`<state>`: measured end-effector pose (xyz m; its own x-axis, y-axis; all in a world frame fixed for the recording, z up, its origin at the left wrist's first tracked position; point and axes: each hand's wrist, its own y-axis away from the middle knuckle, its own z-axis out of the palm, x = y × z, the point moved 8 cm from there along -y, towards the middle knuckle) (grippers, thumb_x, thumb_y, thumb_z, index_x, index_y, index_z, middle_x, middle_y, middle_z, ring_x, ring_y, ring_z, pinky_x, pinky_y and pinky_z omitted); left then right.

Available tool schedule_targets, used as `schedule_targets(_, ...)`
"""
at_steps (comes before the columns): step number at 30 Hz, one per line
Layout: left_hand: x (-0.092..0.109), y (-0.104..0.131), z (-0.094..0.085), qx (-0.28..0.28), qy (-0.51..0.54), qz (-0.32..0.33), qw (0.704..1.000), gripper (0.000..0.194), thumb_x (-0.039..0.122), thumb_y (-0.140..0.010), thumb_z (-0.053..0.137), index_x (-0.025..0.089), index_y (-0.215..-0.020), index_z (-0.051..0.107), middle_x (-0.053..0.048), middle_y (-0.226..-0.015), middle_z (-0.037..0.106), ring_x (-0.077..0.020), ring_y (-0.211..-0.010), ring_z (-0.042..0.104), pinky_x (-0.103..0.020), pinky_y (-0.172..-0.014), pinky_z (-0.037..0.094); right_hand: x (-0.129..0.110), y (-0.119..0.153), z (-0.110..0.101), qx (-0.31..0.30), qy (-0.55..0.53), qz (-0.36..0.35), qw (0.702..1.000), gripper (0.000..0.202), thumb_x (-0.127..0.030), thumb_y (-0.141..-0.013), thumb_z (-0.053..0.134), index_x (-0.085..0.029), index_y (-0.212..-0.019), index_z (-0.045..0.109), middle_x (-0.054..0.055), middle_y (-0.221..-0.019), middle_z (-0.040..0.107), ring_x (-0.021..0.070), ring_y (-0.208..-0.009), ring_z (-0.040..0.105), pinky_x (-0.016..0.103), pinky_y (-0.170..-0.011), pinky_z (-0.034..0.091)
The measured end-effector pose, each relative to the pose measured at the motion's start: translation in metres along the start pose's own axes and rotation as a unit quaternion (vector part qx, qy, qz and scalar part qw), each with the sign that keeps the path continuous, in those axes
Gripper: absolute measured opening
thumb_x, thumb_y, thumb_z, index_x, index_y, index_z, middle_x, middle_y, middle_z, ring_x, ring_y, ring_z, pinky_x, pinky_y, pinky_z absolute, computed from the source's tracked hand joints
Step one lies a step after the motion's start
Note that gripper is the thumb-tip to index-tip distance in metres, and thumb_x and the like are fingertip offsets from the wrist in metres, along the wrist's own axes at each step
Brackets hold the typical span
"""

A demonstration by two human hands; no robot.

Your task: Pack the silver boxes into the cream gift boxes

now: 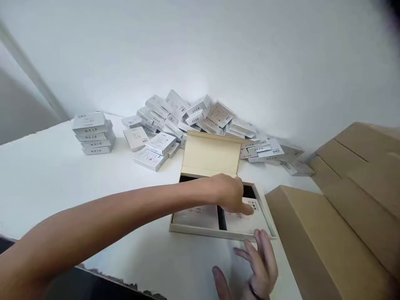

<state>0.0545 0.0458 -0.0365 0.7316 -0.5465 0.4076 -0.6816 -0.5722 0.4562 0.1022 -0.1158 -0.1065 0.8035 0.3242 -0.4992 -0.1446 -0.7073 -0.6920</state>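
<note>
Left arm (109,223): bare, reaching diagonally over the front edge of the tabletop (46,175) toward its middle. Left hand (230,193): back uppermost, one digit extended rightward, remaining fingers largely hidden. Right hand (258,262): nearer the front edge, fingers (268,252) spread and pointing away from the body, thumb (220,282) held apart leftward.
</note>
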Motion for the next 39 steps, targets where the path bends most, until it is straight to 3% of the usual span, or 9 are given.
schedule_targets(6, -0.007, -0.006, 0.003, -0.008, 0.010, 0.010, 1.000, 0.068, 0.067, -0.082, 0.049, 0.016, -0.126, 0.055, -0.013, -0.117, 0.070, -0.0297, -0.093, 0.066, -0.032, -0.060, 0.047, -0.001, -0.002, 0.002, -0.009, -0.001, -0.008, 1.000, 0.075, -0.022, -0.089, 0.070, -0.023, -0.152, 0.029, 0.018, -0.157, 0.019, 0.0357, -0.139, 0.035, 0.044, -0.076, 0.062)
schedule_targets(13, -0.020, 0.028, -0.005, -0.002, -0.054, 0.054, 0.997, 0.058, 0.069, -0.081, 0.052, 0.022, -0.112, 0.063, -0.009, -0.102, 0.073, -0.0296, -0.085, 0.067, -0.033, -0.057, 0.045, -0.002, -0.002, 0.002, -0.008, 0.007, -0.016, 1.000, 0.077, -0.018, -0.088, 0.069, -0.023, -0.153, 0.027, 0.017, -0.157, 0.019, 0.0354, -0.139, 0.035, 0.045, -0.077, 0.062)
schedule_targets(17, -0.029, 0.048, 0.004, -0.032, -0.121, 0.095, 0.988, 0.062, 0.069, -0.078, 0.060, 0.029, -0.127, 0.059, -0.007, -0.124, 0.068, -0.0338, -0.106, 0.064, -0.036, -0.071, 0.048, 0.004, -0.003, 0.002, 0.000, -0.017, -0.019, 1.000, 0.080, -0.019, -0.085, 0.074, -0.028, -0.152, 0.030, 0.014, -0.158, 0.019, 0.0365, -0.139, 0.035, 0.043, -0.074, 0.063)
schedule_targets(19, -0.035, 0.057, 0.003, 0.001, -0.086, 0.112, 0.990, 0.060, 0.068, -0.081, 0.059, 0.033, -0.129, 0.057, -0.004, -0.130, 0.065, -0.0317, -0.110, 0.063, -0.036, -0.076, 0.049, 0.008, -0.002, 0.002, 0.007, -0.026, -0.022, 0.999, 0.078, -0.024, -0.085, 0.075, -0.027, -0.151, 0.034, 0.014, -0.157, 0.021, 0.0376, -0.138, 0.037, 0.043, -0.072, 0.064)
schedule_targets(22, -0.068, 0.075, -0.019, 0.171, -0.001, 0.037, 0.985, 0.047, 0.063, -0.085, 0.056, 0.030, -0.118, 0.062, -0.004, -0.114, 0.071, -0.0277, -0.101, 0.066, -0.035, -0.076, 0.050, 0.013, 0.000, 0.002, 0.013, -0.033, -0.020, 0.999, 0.074, -0.031, -0.086, 0.075, -0.027, -0.150, 0.038, 0.014, -0.157, 0.023, 0.0379, -0.137, 0.038, 0.044, -0.073, 0.064)
schedule_targets(27, -0.178, 0.113, -0.050, 0.441, 0.063, -0.173, 0.878, 0.056, 0.067, -0.078, 0.060, 0.023, -0.112, 0.058, -0.008, -0.110, 0.069, -0.0292, -0.097, 0.066, -0.038, -0.077, 0.052, 0.017, 0.001, 0.003, 0.016, -0.039, -0.020, 0.999, 0.076, -0.033, -0.084, 0.077, -0.030, -0.149, 0.038, 0.013, -0.157, 0.023, 0.0403, -0.136, 0.038, 0.050, -0.071, 0.064)
schedule_targets(30, -0.235, 0.109, -0.045, 0.453, 0.052, -0.270, 0.848, 0.078, 0.071, -0.070, 0.064, 0.015, -0.121, 0.048, -0.019, -0.126, 0.060, -0.0370, -0.114, 0.057, -0.043, -0.082, 0.052, 0.019, 0.002, 0.004, 0.012, -0.035, -0.016, 0.999, 0.078, -0.035, -0.083, 0.078, -0.031, -0.149, 0.038, 0.014, -0.156, 0.023, 0.0449, -0.135, 0.039, 0.060, -0.070, 0.062)
schedule_targets(32, -0.253, 0.099, -0.040, 0.451, 0.052, -0.285, 0.845, 0.087, 0.073, -0.067, 0.065, 0.012, -0.126, 0.043, -0.022, -0.129, 0.057, -0.0387, -0.120, 0.053, -0.044, -0.086, 0.051, 0.021, 0.002, 0.005, 0.010, -0.031, -0.013, 0.999, 0.076, -0.035, -0.083, 0.078, -0.032, -0.149, 0.039, 0.014, -0.156, 0.023, 0.0467, -0.133, 0.040, 0.065, -0.070, 0.060)
schedule_targets(39, -0.262, 0.064, -0.036, 0.463, 0.053, -0.294, 0.835, 0.091, 0.065, -0.065, 0.070, 0.014, -0.130, 0.032, -0.021, -0.120, 0.062, -0.0399, -0.114, 0.057, -0.051, -0.094, 0.044, 0.025, 0.005, 0.005, 0.014, -0.022, -0.019, 0.999, 0.074, -0.033, -0.084, 0.076, -0.033, -0.148, 0.040, 0.015, -0.156, 0.024, 0.0472, -0.134, 0.039, 0.067, -0.068, 0.059)
